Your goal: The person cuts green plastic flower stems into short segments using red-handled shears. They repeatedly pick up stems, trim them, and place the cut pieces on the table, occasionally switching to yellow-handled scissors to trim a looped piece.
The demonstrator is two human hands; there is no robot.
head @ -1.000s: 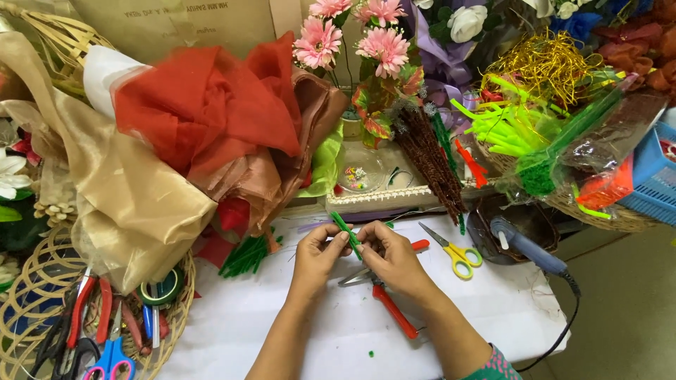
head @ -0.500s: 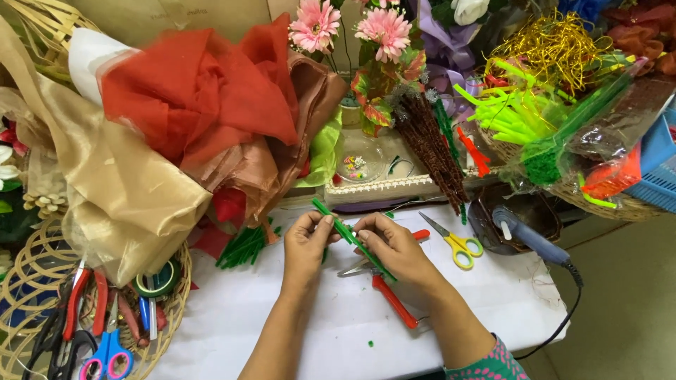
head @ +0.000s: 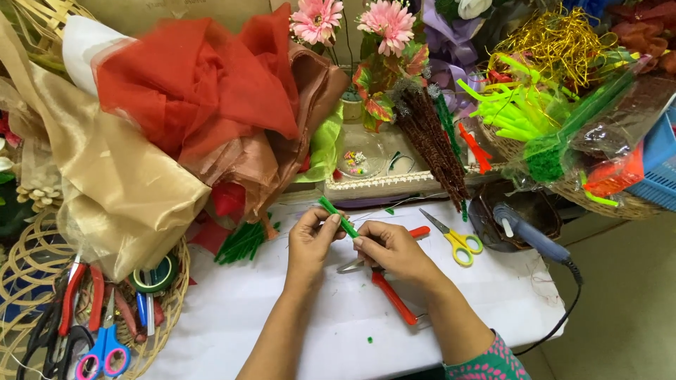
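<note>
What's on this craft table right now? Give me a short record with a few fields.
Left hand: pinches the green stem near its upper end
Right hand: pinches the same stem lower down
Under the hands: red pliers on the white table
Right of the hands: yellow scissors, then a glue gun
Left: basket of tools, gold fabric, red netting
Back: pink flowers

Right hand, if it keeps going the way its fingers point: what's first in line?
Right hand points up-left along the green stem it pinches; first contact would be the left hand, already nearly touching. Beyond that, probably the brown fabric, depth unclear.
</note>
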